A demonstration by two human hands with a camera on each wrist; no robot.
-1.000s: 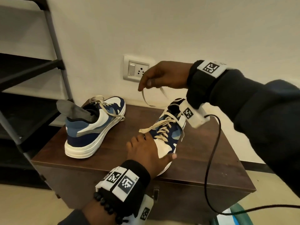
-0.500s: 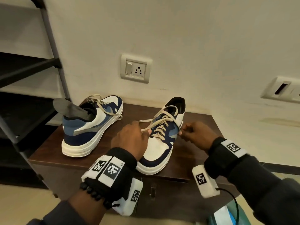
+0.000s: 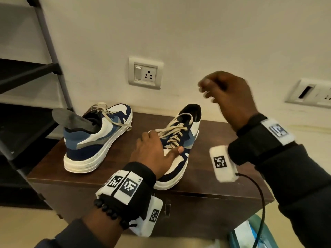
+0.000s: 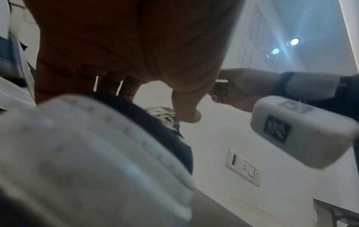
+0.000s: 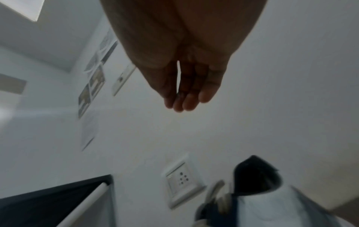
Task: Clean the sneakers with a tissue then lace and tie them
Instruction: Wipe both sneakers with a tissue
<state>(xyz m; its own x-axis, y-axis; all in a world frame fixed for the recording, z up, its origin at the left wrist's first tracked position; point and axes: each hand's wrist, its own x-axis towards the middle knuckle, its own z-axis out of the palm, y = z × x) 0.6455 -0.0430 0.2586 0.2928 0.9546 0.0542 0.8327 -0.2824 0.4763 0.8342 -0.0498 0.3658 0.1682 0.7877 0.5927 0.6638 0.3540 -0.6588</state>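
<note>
Two navy, blue and white sneakers stand on a brown cabinet top [image 3: 121,156]. The left sneaker [image 3: 100,140] has a grey insole [image 3: 71,119] sticking out of its heel. The right sneaker [image 3: 180,158] points its toe at me, with beige laces [image 3: 174,130] threaded loosely. My left hand [image 3: 157,149] lies over its forefoot with fingers on the left side and thumb [image 4: 186,106] across the vamp. My right hand [image 3: 209,92] hangs blurred in the air above and right of that sneaker. Its fingers [image 5: 184,95] are relaxed and hold nothing. No tissue shows.
A wall socket [image 3: 145,73] sits behind the sneakers and a second plate [image 3: 309,93] at the right. A black shelf rack [image 3: 26,77] stands left of the cabinet. A black cable [image 3: 262,203] hangs from my right wrist over a teal packet [image 3: 247,233] on the floor.
My right hand let go of the lace beside the right sneaker and rose into the air. My left hand left the other lace end and settled flat on the forefoot.
</note>
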